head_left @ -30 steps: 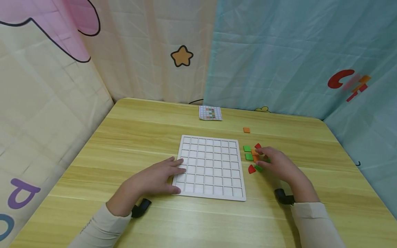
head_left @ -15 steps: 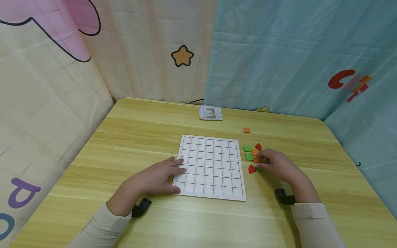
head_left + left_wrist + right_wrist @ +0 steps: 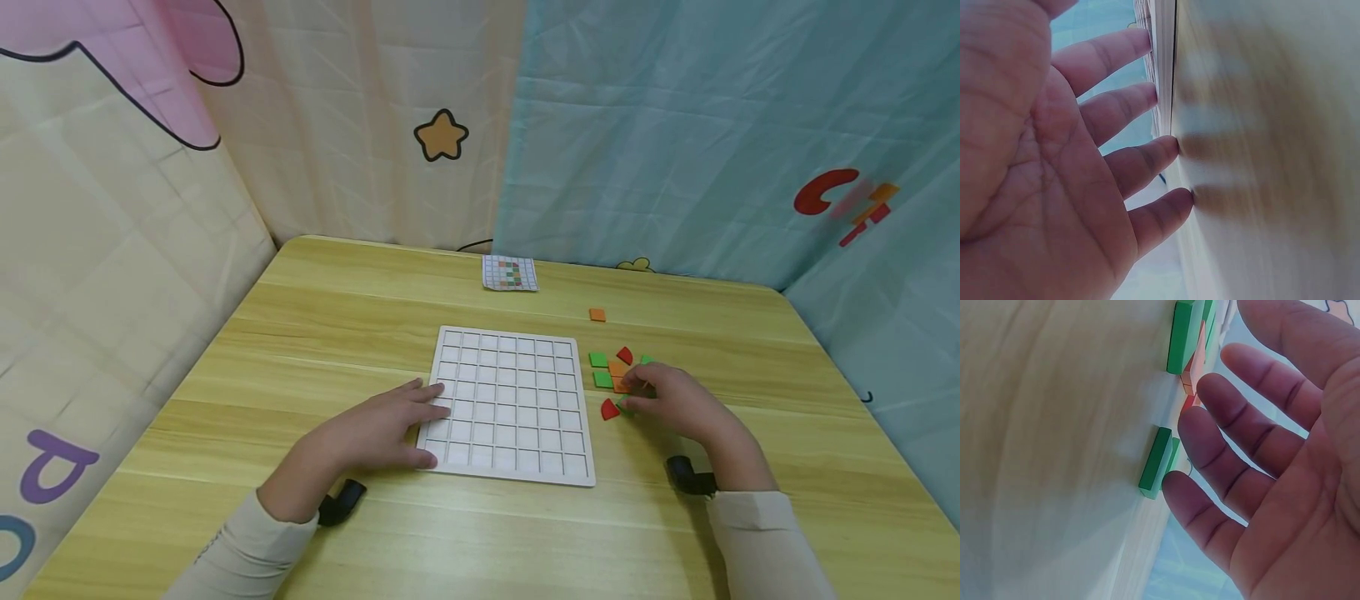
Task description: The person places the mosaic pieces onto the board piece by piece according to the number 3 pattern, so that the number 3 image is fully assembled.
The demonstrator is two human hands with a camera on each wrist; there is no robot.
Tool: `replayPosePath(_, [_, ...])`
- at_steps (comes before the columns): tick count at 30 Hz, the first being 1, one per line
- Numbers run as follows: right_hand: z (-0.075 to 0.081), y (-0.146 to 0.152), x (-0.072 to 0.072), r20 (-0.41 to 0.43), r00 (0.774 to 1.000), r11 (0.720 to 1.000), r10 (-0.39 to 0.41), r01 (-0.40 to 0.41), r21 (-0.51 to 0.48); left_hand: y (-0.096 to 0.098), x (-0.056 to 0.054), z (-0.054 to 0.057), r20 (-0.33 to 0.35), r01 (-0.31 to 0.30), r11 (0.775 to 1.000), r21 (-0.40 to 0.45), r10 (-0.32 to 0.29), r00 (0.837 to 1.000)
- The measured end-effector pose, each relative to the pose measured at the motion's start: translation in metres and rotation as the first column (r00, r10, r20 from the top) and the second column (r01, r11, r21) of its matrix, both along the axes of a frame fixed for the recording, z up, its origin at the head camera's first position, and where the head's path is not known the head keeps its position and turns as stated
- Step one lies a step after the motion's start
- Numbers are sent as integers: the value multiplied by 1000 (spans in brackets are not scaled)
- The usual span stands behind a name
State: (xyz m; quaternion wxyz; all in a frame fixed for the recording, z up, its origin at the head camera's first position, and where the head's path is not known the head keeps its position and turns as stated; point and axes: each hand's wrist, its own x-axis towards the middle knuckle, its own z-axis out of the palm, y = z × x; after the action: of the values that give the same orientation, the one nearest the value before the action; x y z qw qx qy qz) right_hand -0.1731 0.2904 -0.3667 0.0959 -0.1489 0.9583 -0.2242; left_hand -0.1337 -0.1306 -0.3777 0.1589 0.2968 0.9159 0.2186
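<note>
A white grid board (image 3: 512,407) lies mid-table in the head view. My left hand (image 3: 375,429) rests at its left side, fingers spread; the left wrist view shows fingertips (image 3: 1166,147) at the board's edge and the tabletop. Right of the board, my right hand (image 3: 678,404) hovers low over small tiles, its fingers loosely bent. Its thumb is by a green tile (image 3: 623,406), partly covered, and its fingertips are beside an orange tile (image 3: 620,385). In the right wrist view, another green tile (image 3: 1157,464) stands near the little finger. Nothing shows gripped between the fingers.
Near the hand lie two red quarter-round tiles, one a red piece (image 3: 609,409), and two green squares, one a green square (image 3: 597,359). A lone orange square (image 3: 597,315) lies farther back. A printed pattern card (image 3: 510,273) sits at the table's back edge.
The right hand has drawn slightly back to the right, uncovering more of the orange tiles, a red tile and a green tile behind it. The left hand and board have stayed put.
</note>
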Motion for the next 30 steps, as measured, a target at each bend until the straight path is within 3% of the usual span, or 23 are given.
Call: replayPosePath(30, [1,1,1,52,998,1000,-21,21,-6,-4,-3,2,0,24,1000,-16,-24,1000])
